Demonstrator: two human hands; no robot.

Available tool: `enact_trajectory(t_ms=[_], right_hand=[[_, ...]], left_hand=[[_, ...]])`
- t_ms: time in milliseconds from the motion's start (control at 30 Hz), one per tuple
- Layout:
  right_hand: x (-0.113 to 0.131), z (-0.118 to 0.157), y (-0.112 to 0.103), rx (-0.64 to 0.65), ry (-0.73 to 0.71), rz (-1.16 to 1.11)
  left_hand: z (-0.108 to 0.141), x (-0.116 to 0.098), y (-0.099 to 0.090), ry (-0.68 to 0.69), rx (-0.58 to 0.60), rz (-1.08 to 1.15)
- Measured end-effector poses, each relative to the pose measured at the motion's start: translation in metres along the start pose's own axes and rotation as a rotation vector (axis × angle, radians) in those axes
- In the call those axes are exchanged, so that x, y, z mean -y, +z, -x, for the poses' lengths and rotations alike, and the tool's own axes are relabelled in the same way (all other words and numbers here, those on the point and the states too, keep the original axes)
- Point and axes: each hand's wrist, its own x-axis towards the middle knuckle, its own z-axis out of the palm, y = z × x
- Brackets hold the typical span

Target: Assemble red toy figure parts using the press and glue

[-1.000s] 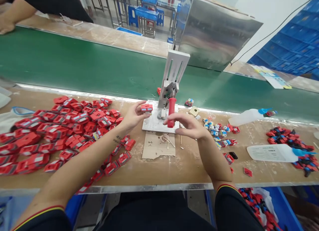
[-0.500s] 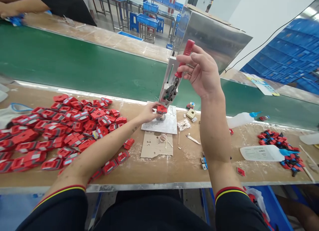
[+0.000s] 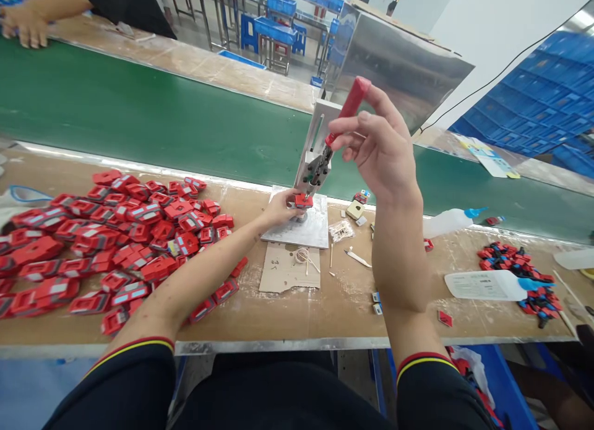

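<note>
My left hand point(image 3: 282, 208) grips a small red plastic piece point(image 3: 304, 200), which sits beneath the plunger of a hand-lever press point(image 3: 317, 151) with a metal upright. The press stands on a flat metal base plate point(image 3: 315, 231). Up at the lever, the fingers of my right hand point(image 3: 378, 133) are curled around its red handle point(image 3: 354, 99), which leans up and to the right. My left fingers partly hide the red piece's near side.
Many red toy-car-like shells point(image 3: 139, 232) are heaped at left. Cardboard point(image 3: 283, 272), cotton swabs point(image 3: 342, 230) and white squeeze bottles point(image 3: 482, 285) lie on the bench. A green conveyor belt point(image 3: 185, 117) runs behind; another person's hand point(image 3: 28, 25) rests at its far edge.
The red handle has tilted further right and toward me, with my right hand lowering on it. My left hand keeps the red piece under the plunger. The other person's hand has shifted toward the belt.
</note>
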Motion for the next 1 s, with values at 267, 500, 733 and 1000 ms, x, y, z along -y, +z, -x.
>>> enact_trajectory(t_ms=[267,500,733,1000], right_hand=[[-0.014,0.07,-0.004,0.196,-0.058,0.188],[-0.029,0.092,-0.006,0.192,-0.017,0.12],[-0.056,0.119,-0.004,0.319,0.124,-0.058],[-0.068,0.117,0.014,0.081,0.331,-0.111]], left_hand=[[0.005,0.002,0.003,0.034,-0.005,0.029],[0.007,-0.001,0.002,0.052,-0.004,-0.015],[0.004,0.002,0.004,0.051,-0.001,-0.035],[0.008,-0.003,0.004,0.073,0.006,-0.074]])
